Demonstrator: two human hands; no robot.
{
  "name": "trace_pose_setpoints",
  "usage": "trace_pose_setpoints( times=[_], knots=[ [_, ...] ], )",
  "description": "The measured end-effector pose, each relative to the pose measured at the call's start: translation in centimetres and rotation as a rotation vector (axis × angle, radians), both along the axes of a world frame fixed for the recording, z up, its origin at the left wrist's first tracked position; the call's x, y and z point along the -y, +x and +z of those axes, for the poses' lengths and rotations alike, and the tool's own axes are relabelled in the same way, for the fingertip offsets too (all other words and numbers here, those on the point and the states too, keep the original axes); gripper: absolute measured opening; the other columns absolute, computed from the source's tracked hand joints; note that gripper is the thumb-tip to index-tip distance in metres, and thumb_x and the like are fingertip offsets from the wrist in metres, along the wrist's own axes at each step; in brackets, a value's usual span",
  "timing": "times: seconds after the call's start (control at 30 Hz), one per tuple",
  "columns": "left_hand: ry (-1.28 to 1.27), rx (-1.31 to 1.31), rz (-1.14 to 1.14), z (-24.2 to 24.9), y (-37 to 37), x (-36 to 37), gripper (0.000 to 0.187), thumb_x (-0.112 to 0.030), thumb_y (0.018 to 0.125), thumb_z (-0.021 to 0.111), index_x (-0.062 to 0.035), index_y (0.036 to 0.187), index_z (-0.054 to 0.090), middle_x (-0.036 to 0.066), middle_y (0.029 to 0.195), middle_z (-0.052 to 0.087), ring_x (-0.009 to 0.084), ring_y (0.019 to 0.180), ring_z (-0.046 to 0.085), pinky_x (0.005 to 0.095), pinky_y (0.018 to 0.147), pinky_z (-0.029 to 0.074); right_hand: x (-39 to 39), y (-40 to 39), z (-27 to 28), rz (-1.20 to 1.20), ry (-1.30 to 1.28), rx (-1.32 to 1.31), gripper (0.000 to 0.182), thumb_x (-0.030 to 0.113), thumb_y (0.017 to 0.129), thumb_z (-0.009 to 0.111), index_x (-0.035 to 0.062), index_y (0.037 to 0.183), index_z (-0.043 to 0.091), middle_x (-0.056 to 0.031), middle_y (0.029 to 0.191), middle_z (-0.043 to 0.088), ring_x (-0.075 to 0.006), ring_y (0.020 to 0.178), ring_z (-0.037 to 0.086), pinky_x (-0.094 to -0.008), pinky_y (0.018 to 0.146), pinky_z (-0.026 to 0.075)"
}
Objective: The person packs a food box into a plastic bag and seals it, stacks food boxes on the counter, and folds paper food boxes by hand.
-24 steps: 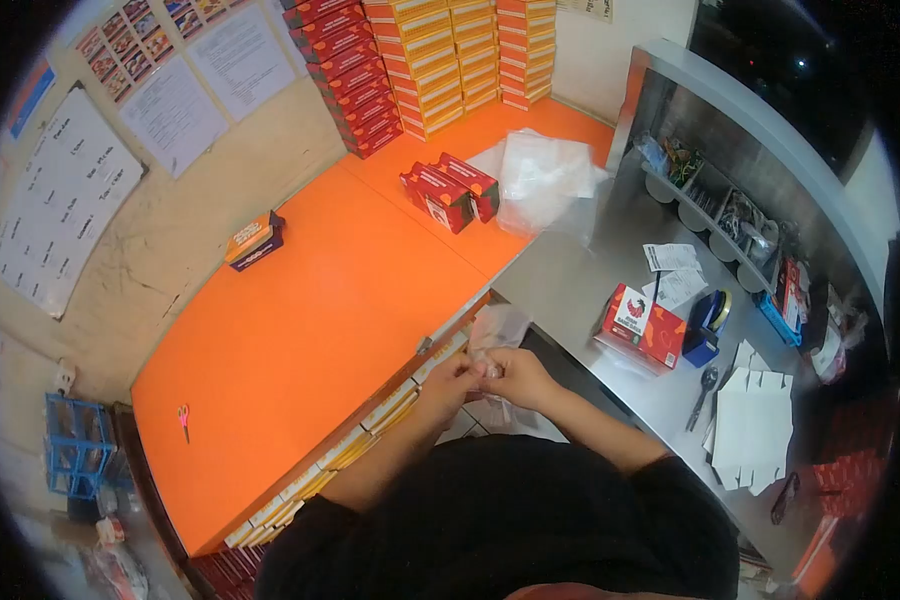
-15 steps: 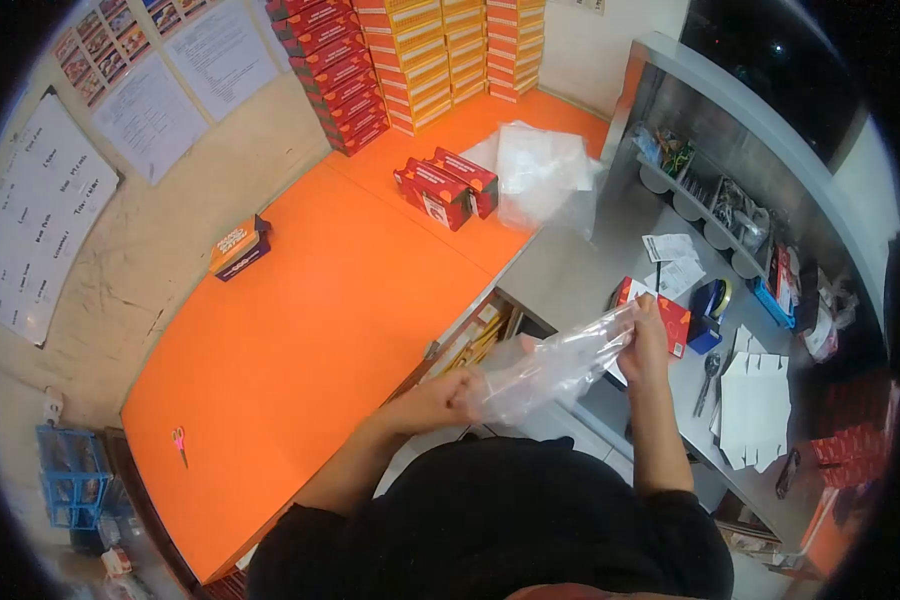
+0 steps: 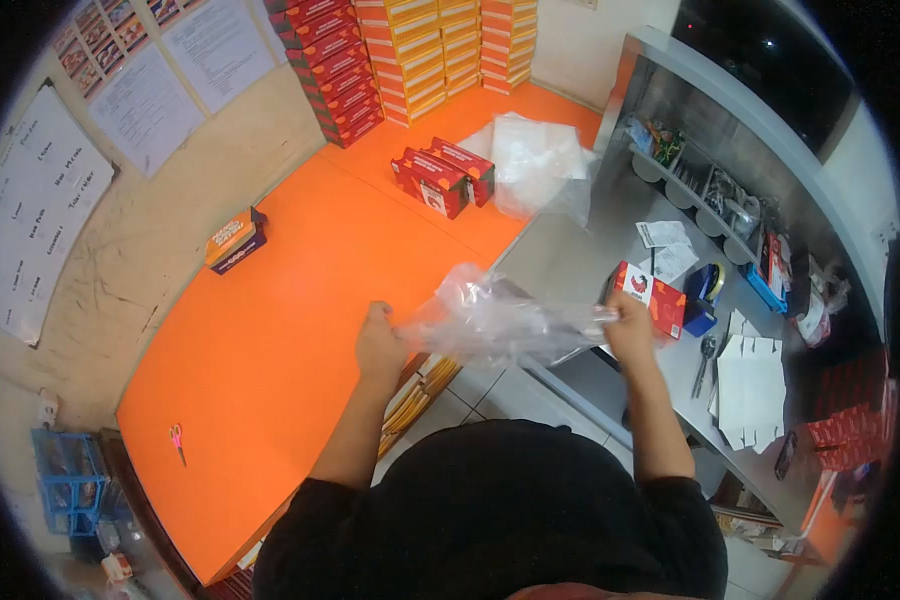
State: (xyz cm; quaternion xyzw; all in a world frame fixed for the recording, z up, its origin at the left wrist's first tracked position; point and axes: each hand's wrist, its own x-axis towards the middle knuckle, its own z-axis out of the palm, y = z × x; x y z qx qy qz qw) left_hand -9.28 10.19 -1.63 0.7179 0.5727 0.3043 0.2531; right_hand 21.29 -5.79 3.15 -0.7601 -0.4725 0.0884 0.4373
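A clear plastic bag (image 3: 495, 322) is stretched out between my two hands, over the front edge of the orange counter (image 3: 300, 300). My left hand (image 3: 378, 342) grips its left end above the counter edge. My right hand (image 3: 630, 322) grips its right end just in front of a red box (image 3: 652, 298) on the steel counter (image 3: 570, 260). The bag hangs in the air, crumpled and bulging near its left part.
Two red boxes (image 3: 442, 176) and a heap of clear bags (image 3: 535, 160) lie at the back. Stacks of red and yellow boxes (image 3: 410, 55) line the wall. An orange-purple box (image 3: 232, 240), pink scissors (image 3: 177, 440), a blue tape dispenser (image 3: 705, 295) and flat white cartons (image 3: 750, 392) are nearby.
My hands were together at the counter edge on a bunched bag. They have pulled apart, the left one up over the orange counter, and the bag is now spread wide between them.
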Motion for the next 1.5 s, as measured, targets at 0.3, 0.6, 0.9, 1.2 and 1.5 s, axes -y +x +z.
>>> trace_pose_setpoints(
  times=[0.3,0.6,0.9,1.2,1.5],
  knots=[
    [0.227,-0.307,-0.732,2.6,6.8,0.3,0.021,-0.022,0.069,0.063,-0.0071,0.083,0.06,0.017,0.078,0.06,0.0336,0.076,0.06,0.0443,0.069,0.048,-1.7,-0.1,0.8,0.258,-0.401,0.237,0.011,0.001,0.07,0.054,0.0017,0.081,0.054,-0.0219,0.08,0.059,-0.0387,0.08,0.058,-0.0433,0.068,0.045],
    [0.18,-0.569,-0.862,9.5,10.9,0.1,0.03,-0.026,0.077,0.061,-0.0051,0.097,0.055,0.018,0.082,0.062,0.0354,0.077,0.061,0.0443,0.067,0.047,0.1,2.7,8.5,0.307,-0.546,0.594,0.026,-0.003,0.07,0.052,0.0056,0.095,0.055,-0.0185,0.098,0.057,-0.0376,0.092,0.056,-0.0443,0.075,0.046],
    [0.443,-0.421,-0.709,7.7,5.5,4.4,0.038,-0.021,0.082,0.058,-0.0021,0.114,0.051,0.015,0.103,0.06,0.0245,0.095,0.058,0.0361,0.08,0.047,6.1,1.6,1.2,0.421,0.088,0.773,0.037,0.016,0.082,0.05,0.0052,0.117,0.053,-0.0175,0.115,0.055,-0.0313,0.11,0.05,-0.0388,0.097,0.037],
    [-0.902,0.449,-0.791,-3.2,18.1,6.9,0.021,-0.022,0.088,0.057,-0.0023,0.094,0.059,0.006,0.089,0.061,0.0142,0.085,0.056,0.0268,0.07,0.043,11.5,14.7,-8.5,-0.334,-0.057,-0.262,0.037,0.025,0.082,0.061,0.0058,0.113,0.055,-0.0134,0.101,0.06,-0.0222,0.093,0.058,-0.0337,0.072,0.048],
    [-0.336,0.065,-0.687,-10.1,34.6,5.5,0.035,-0.022,0.081,0.067,0.0011,0.1,0.049,0.01,0.087,0.061,0.0153,0.08,0.057,0.0328,0.07,0.047,7.8,20.9,-15.4,-0.482,0.245,-1.26,0.046,0.03,0.084,0.06,-0.002,0.115,0.049,-0.0177,0.108,0.06,-0.0246,0.099,0.06,-0.0319,0.085,0.047]
  ],
)
